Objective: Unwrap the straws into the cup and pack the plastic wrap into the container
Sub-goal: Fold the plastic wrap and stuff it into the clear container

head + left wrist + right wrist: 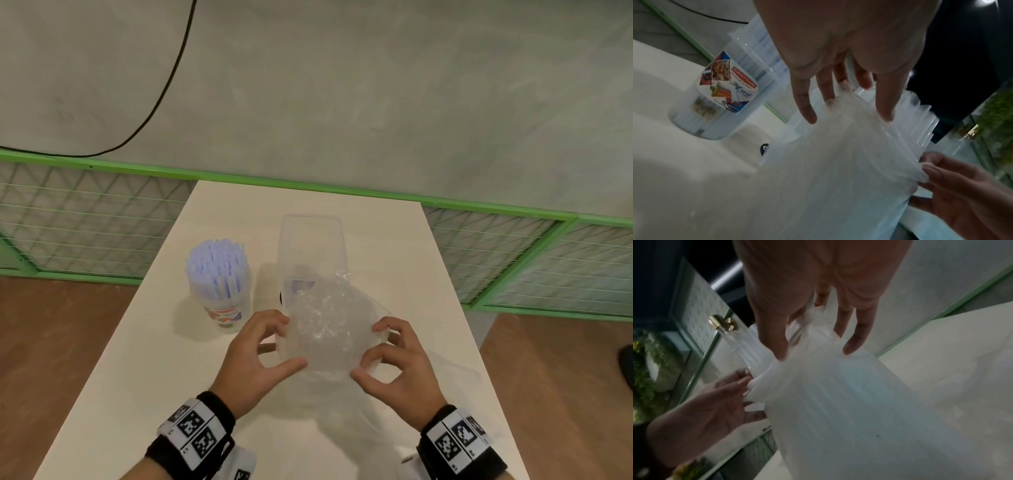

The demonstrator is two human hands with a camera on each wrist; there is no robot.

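I see my left hand and my right hand both pinching the clear plastic wrap near the tabletop's front edge. The container stands just behind it. The cup of straws at the left edge has a label reading SUNNYWARE.

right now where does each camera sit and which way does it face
Head: above, looking down at the white table; both hands hold the clear plastic wrap.
Left wrist: along the left hand toward the labelled clear cup of straws.
Right wrist: along the right hand at the wrap.
All three share the wrap and both hands.
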